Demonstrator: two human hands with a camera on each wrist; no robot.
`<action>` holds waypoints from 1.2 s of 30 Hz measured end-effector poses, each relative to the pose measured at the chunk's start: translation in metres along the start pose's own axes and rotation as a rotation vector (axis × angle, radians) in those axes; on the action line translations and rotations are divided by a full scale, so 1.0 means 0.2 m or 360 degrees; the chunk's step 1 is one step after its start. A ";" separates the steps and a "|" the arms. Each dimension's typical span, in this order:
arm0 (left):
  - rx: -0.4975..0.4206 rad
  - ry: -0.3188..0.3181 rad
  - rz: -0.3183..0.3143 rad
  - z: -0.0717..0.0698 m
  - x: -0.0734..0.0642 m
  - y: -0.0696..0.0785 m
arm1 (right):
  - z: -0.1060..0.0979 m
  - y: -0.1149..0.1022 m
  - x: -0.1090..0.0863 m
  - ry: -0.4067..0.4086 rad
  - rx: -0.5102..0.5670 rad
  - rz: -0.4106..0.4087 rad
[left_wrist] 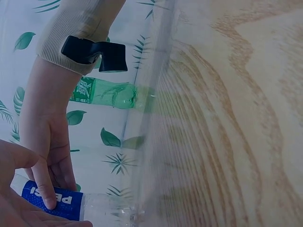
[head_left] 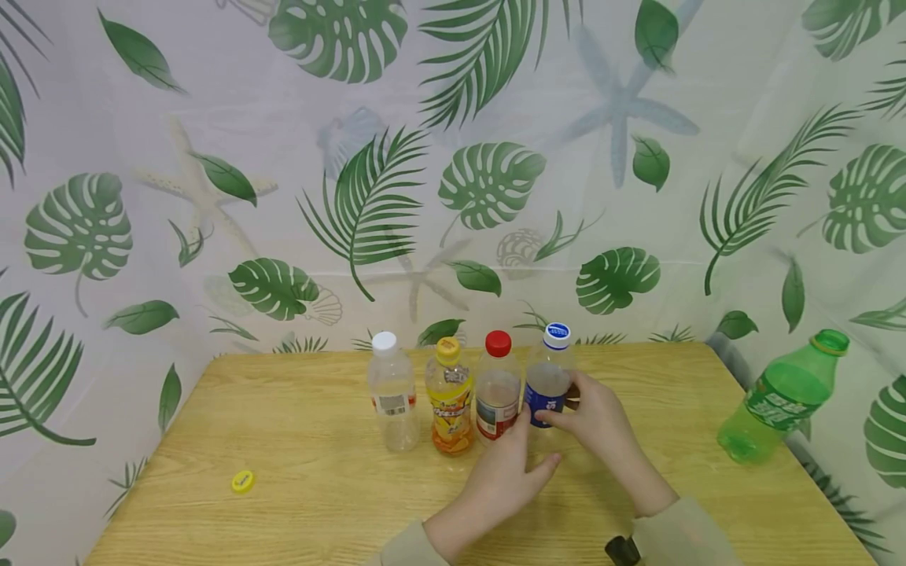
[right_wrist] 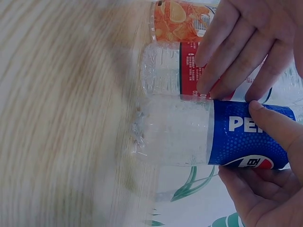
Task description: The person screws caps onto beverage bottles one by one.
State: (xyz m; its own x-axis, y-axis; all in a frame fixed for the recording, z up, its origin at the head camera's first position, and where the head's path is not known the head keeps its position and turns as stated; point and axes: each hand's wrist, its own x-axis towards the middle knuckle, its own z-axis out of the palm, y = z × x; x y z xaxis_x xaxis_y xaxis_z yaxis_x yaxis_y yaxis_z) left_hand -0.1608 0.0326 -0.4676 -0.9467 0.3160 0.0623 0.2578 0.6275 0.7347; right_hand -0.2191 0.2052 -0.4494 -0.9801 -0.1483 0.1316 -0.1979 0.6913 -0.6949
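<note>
Four of the bottles form a row, so several stand side by side on the table. At the row's right end is a blue-label Pepsi bottle [head_left: 546, 379] with a white-and-blue cap, gripped by my right hand [head_left: 602, 417] between thumb and fingers. Beside it stands a red-capped bottle [head_left: 497, 385] with a red label. My left hand [head_left: 495, 479] lies in front of these two, its extended fingers against the red label in the right wrist view, thumb spread away. An orange-drink bottle [head_left: 451, 409] with a yellow cap and a clear white-capped bottle [head_left: 394, 393] stand further left.
A green bottle [head_left: 786, 397] with a green cap leans at a tilt near the table's right edge. A loose yellow cap [head_left: 243, 481] lies on the left of the wooden table [head_left: 318, 511]. Behind is a leaf-patterned sheet [head_left: 495, 259].
</note>
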 end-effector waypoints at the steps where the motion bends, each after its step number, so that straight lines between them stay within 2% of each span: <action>1: 0.0003 -0.0001 0.0000 0.00 0.00 0.00 | 0.00 0.00 0.00 -0.0002 0.0002 0.0000; 13: 0.0053 -0.0041 0.0024 0.00 -0.02 -0.01 | 0.00 0.00 -0.01 -0.0008 -0.0049 -0.0009; 24: 0.0032 -0.0061 0.0039 -0.01 -0.04 0.00 | -0.01 -0.01 -0.02 -0.0014 -0.0094 -0.0009; 31: -0.0018 -0.0066 0.0111 -0.03 -0.09 -0.04 | -0.01 -0.02 -0.04 -0.0020 -0.0081 -0.0006; 36: -0.0003 -0.0097 0.0085 -0.05 -0.14 -0.07 | -0.03 -0.03 -0.06 -0.0017 -0.0075 -0.0024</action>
State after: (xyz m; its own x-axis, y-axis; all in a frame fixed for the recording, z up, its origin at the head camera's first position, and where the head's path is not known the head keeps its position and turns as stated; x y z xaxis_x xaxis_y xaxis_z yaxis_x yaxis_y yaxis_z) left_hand -0.1393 0.0070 -0.4721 -0.9179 0.3921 0.0602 0.3075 0.6074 0.7325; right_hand -0.2069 0.2061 -0.4426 -0.9770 -0.1664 0.1337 -0.2130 0.7213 -0.6590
